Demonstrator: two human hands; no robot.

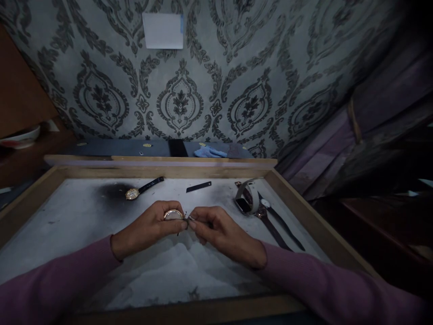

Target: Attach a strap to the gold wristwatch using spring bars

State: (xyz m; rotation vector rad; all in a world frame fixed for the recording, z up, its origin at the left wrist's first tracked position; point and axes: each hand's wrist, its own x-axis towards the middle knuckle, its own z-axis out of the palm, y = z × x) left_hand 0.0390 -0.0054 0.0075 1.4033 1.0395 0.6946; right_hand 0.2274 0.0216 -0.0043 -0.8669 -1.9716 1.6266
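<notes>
My left hand (154,228) is closed round a round, gold-rimmed watch case (173,215), its pale face turned up. Close beside it on the right, my right hand (219,230) pinches a tiny thin metallic piece (190,217) at the edge of the case. The fingertips of both hands nearly meet, and they partly hide the small piece. Both hands are over the white bottom of a wooden tray, near its middle.
A gold watch (132,194) with a black strap lies beyond my left hand. A dark flat blade (198,187) is farther back. At right lie a smartwatch (242,205) with a pale band and a white-faced watch (265,203). The wooden rim (162,173) surrounds them.
</notes>
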